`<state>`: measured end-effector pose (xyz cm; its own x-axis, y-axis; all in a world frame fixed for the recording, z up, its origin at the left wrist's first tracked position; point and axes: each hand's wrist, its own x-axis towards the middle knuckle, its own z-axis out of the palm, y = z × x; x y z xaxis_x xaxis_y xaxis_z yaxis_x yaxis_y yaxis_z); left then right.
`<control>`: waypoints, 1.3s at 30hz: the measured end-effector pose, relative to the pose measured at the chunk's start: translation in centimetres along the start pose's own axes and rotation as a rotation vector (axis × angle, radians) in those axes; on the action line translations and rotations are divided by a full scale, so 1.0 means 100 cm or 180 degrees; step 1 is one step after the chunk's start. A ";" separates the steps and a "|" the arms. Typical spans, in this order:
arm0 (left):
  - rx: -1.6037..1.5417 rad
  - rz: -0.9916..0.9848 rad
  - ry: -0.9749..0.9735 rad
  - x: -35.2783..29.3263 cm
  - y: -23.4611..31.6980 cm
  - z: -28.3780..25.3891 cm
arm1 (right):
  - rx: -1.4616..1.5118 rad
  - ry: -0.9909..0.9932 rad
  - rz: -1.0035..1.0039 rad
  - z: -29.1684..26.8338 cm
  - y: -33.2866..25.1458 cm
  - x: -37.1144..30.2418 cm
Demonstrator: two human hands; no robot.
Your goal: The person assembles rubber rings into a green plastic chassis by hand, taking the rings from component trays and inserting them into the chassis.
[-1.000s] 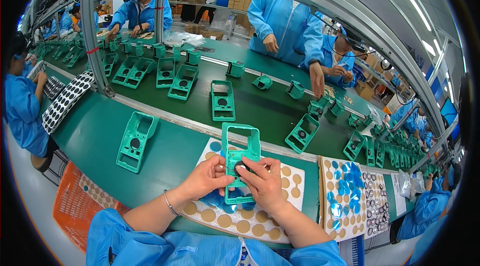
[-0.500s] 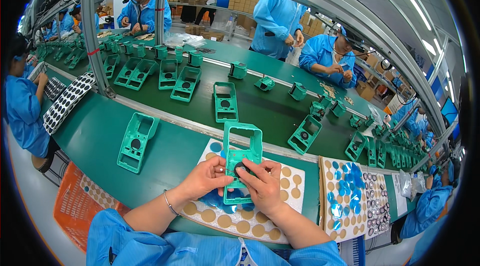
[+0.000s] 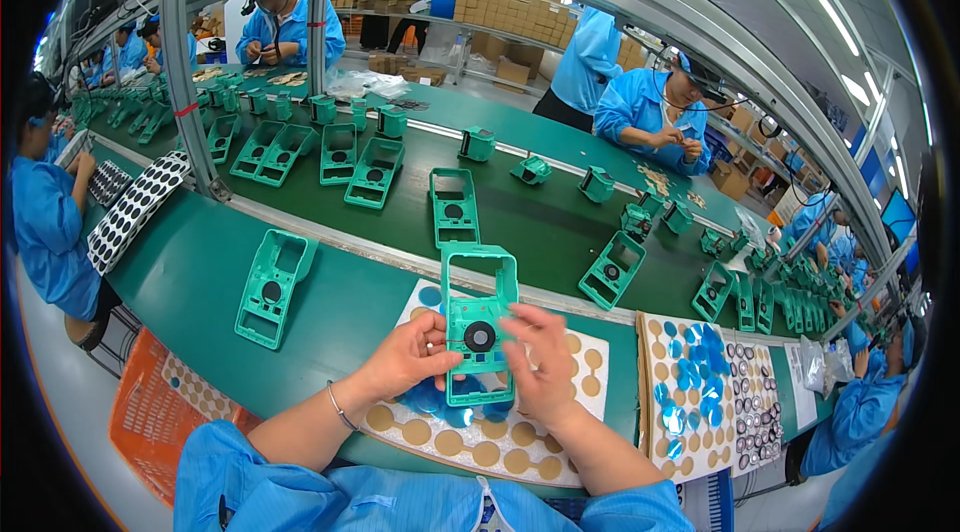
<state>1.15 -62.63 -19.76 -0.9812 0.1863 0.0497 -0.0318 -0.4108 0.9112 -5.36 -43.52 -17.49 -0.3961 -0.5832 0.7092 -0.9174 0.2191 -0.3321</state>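
A green plastic housing (image 3: 482, 308), with a large opening at its far end, is held tilted over the bench in front of me. My left hand (image 3: 413, 355) is closed on its left edge, thumb and fingers pinching the rim, with a thin dark wire near the fingertips. Set into the middle of the housing is a round black disc-shaped part (image 3: 479, 336) with a paler centre, now fully uncovered. Beside the housing's right edge, my right hand (image 3: 540, 372) is smeared by motion; whether it holds anything cannot be made out.
Beneath my hands lies a white sheet of tan round stickers (image 3: 450, 440) with blue film discs. Another green housing (image 3: 268, 288) rests to the left. More housings stand along the dark green conveyor (image 3: 540, 222). Sticker sheets (image 3: 690, 392) are at right, an orange crate (image 3: 160, 422) at lower left. Co-workers sit around.
My right hand has lifted off the black disc and moved right, to the housing's edge. The left hand keeps its grip. A standing person in the background has shifted right.
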 end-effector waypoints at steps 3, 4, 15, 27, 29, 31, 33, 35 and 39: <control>0.0114 0.0047 -0.0033 0.000 0.001 0.002 | 0.0624 0.0707 0.1381 0.000 0.002 -0.003; 0.0220 0.0079 -0.0034 0.001 0.001 0.004 | 0.1567 0.0354 0.2010 0.004 0.008 -0.005; 0.1131 0.0265 -0.0225 -0.001 -0.012 0.003 | 0.2887 -0.0594 0.3046 0.008 0.010 -0.010; 0.1081 0.0901 0.0979 0.006 -0.022 -0.003 | 0.2547 -0.0154 0.3817 -0.012 0.060 0.042; 0.1516 0.1092 0.0948 0.007 -0.019 0.000 | 0.1824 0.0293 0.3731 -0.012 0.111 0.047; 0.2276 0.1297 0.0967 0.008 -0.017 0.004 | 0.1712 0.0435 0.3772 -0.016 0.159 0.048; 0.2449 0.1372 0.0769 0.012 -0.023 0.009 | 0.1223 0.0533 0.3972 -0.032 0.213 0.032; 0.2707 0.1472 0.0774 0.012 -0.021 0.004 | -0.1326 0.0492 0.3262 -0.034 0.222 0.029; 0.2963 0.1702 0.0893 0.003 -0.016 0.004 | -0.2929 0.0405 0.3475 -0.068 0.218 0.018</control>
<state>1.00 -61.57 -21.05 -0.8378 -0.0719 0.5412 0.4484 0.4750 0.7572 -26.31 -34.48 -19.16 -0.8616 0.2662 0.4322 0.1644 0.9519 -0.2585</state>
